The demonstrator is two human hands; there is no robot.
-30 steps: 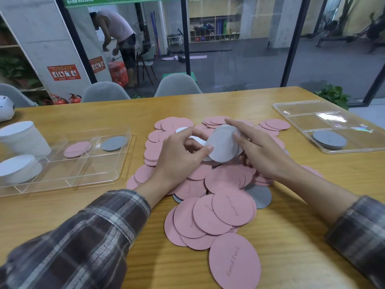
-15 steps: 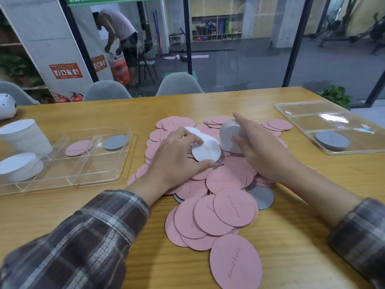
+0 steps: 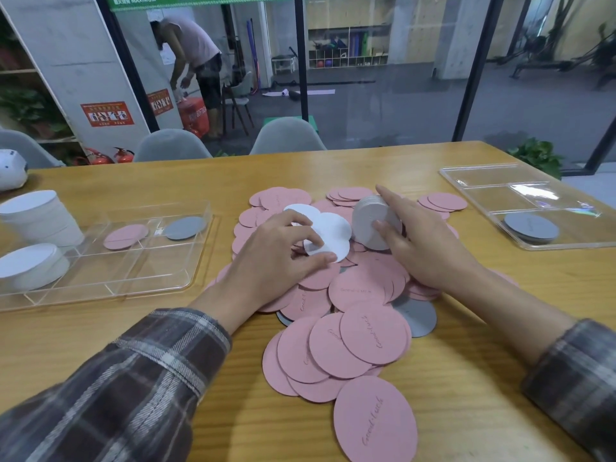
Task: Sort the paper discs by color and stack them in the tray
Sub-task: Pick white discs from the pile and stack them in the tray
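While the left hand (image 3: 276,261) pinches a loose white disc (image 3: 331,238) atop the pink discs (image 3: 373,331) on the table (image 3: 473,378), the right hand (image 3: 426,245) grips a stack of white discs (image 3: 366,223) on edge beside it. If that grip slackens, the stack could spill among the pink.

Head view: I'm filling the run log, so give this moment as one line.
left hand: pinches white disc | right hand: grips white disc stack | pink pile: unsorted on table
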